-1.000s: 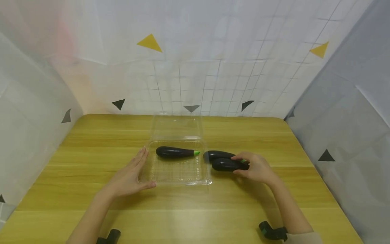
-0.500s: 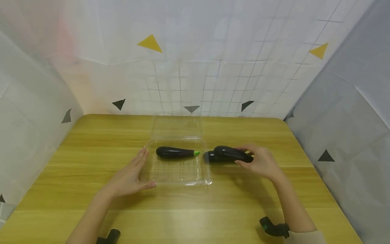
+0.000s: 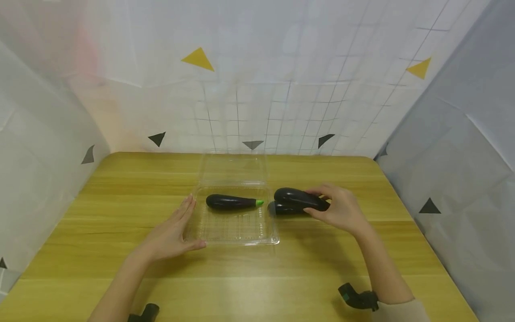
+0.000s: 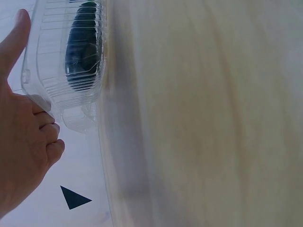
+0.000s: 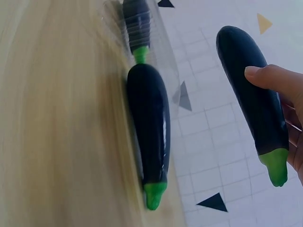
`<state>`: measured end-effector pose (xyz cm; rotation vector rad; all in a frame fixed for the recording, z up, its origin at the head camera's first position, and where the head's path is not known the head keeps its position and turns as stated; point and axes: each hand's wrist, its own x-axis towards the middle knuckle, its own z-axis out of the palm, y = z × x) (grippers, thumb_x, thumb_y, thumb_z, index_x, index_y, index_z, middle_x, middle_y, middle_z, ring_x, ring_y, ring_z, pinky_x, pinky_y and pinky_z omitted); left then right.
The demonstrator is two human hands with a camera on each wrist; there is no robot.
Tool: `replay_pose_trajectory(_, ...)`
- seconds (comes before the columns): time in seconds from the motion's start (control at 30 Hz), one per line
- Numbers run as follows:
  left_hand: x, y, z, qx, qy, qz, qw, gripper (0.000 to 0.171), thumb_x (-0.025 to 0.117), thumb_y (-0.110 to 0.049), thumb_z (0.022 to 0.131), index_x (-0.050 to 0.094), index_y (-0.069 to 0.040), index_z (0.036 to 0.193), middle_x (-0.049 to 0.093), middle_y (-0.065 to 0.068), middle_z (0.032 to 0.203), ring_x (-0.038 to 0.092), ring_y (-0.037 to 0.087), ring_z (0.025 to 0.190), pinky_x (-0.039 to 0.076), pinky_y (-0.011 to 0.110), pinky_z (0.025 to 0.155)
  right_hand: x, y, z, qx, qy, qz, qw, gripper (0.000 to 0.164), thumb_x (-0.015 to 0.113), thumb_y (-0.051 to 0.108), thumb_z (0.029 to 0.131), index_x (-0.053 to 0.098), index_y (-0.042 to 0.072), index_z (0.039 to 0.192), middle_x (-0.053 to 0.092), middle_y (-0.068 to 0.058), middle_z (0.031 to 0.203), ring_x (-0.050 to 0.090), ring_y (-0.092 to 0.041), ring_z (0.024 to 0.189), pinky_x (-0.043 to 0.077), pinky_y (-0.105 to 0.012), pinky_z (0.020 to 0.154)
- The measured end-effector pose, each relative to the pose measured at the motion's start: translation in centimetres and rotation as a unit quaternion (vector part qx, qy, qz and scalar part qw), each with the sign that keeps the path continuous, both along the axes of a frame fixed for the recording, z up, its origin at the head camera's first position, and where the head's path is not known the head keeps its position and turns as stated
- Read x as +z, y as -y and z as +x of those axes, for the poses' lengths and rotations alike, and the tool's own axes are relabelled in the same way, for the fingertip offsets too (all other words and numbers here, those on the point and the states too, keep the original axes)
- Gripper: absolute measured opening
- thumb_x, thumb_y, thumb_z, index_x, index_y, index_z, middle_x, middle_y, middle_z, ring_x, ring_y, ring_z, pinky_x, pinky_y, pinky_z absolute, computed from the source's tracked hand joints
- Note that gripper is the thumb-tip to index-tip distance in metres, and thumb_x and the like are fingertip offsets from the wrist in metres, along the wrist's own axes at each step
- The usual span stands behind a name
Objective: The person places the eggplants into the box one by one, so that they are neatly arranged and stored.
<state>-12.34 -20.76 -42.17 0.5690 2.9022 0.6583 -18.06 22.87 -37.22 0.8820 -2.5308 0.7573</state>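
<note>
My right hand (image 3: pixel 339 208) grips a dark eggplant (image 5: pixel 248 85), clear of the tabletop in the right wrist view, with the thumb across its side. A second eggplant (image 5: pixel 149 118) with a green stem lies on the table beneath it, at the right side of a clear plastic clamshell box (image 3: pixel 257 243). Inside the box, towards the back, lies another eggplant (image 3: pixel 230 202), its green stem pointing right. My left hand (image 3: pixel 170 235) rests against the box's left side, fingers extended along the edge and thumb (image 4: pixel 14 40) spread towards the front corner.
The box's clear lid (image 3: pixel 233 169) is folded back towards the white rear wall (image 3: pixel 257 103). White side walls bound the wooden table (image 3: pixel 241 281). A dark strap-mounted device (image 3: pixel 358 297) sits at the right wrist, and another (image 3: pixel 145 312) near the left.
My right hand has lifted the front eggplant off the table, moved it back over the other one, then slightly left. My left hand and the box have stayed put.
</note>
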Motion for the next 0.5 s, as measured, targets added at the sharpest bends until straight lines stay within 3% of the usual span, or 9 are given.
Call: replay_pose_trajectory(0.5,-0.1,0.0,0.1,0.000,-0.002,0.000,1.0000,0.114,0.067,-0.062,0.079,0.002,-0.006,0.155,-0.003,0.012,0.161,0.010,0.038,0.144,0.033,0.061,0.103,1.0,1.8,-0.1,0.030,-0.031,-0.028,0.999,0.043,0.090,0.021,0.063,0.074,0.012,0.103,0.068,0.005,0.092,0.066,-0.011,0.078,0.056,-0.026,0.063)
